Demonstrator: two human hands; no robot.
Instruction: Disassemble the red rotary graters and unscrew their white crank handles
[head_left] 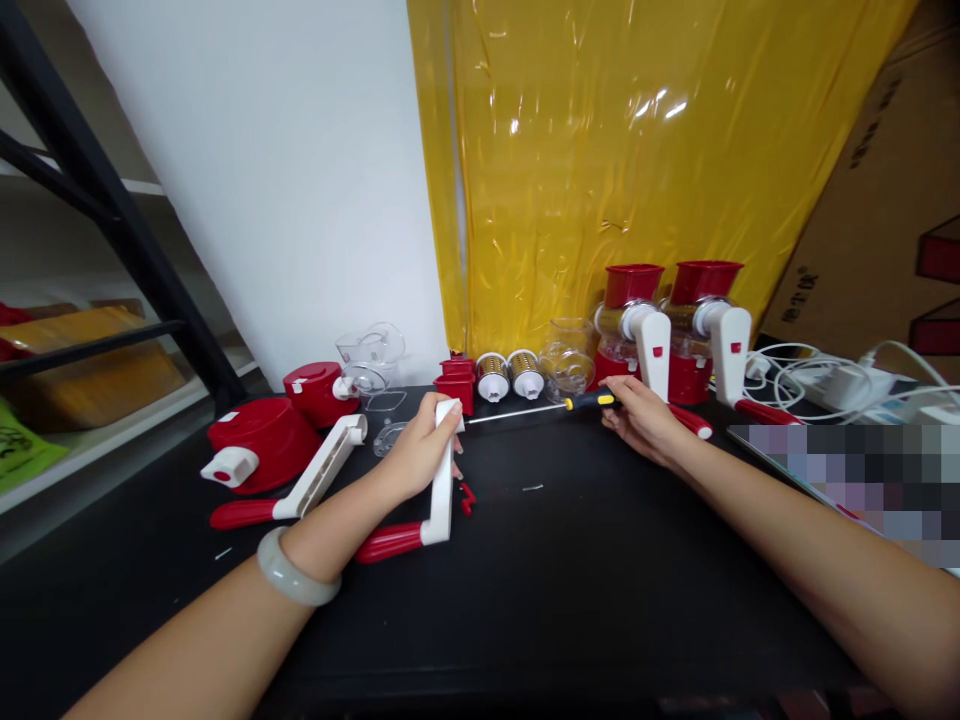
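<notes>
My left hand is closed around the upper end of a white crank handle with a red grip that points left near the tabletop. In my right hand is a screwdriver with a black and yellow handle. Its long shaft runs left, and the tip meets the white end of the crank beside my left fingers; whether it sits in a screw is hidden. Small red clip-like parts lie on the black table just right of the crank. A little further right is a small metal piece.
Two red bases and another crank handle lie at left. Clear plastic housings, red hoppers and two grater drums stand along the back. Two assembled rotary graters and white cables are at right.
</notes>
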